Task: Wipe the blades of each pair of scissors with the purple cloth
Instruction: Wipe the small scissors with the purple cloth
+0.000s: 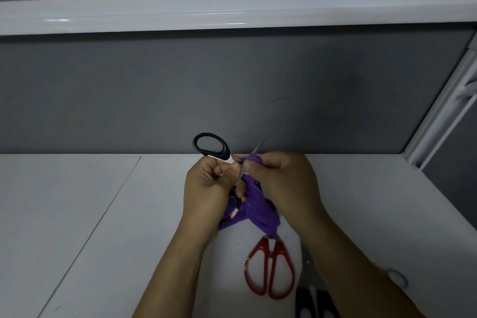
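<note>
black-handled scissors: raised, apparently open | purple cloth: bunched round one blade | red-handled scissors: flat, blades under cloth

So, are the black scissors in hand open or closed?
Open: the black scissors have one loop above the left hand, the other below it.

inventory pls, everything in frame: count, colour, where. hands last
black-handled scissors: 1, black, held up over the table
purple cloth: 1, purple, round a blade of that pair, hanging below the hands
red-handled scissors: 1, red, flat on the table, blades hidden by the cloth
second black-handled pair: 1, black, bottom edge, partly behind the right forearm
table: 1, white, foreground
partition: 1, grey, behind the table
rail: 1, white, across the partition
left hand: 1, grip on the black-handled scissors
right hand: 1, pinches the cloth onto the blade
</note>
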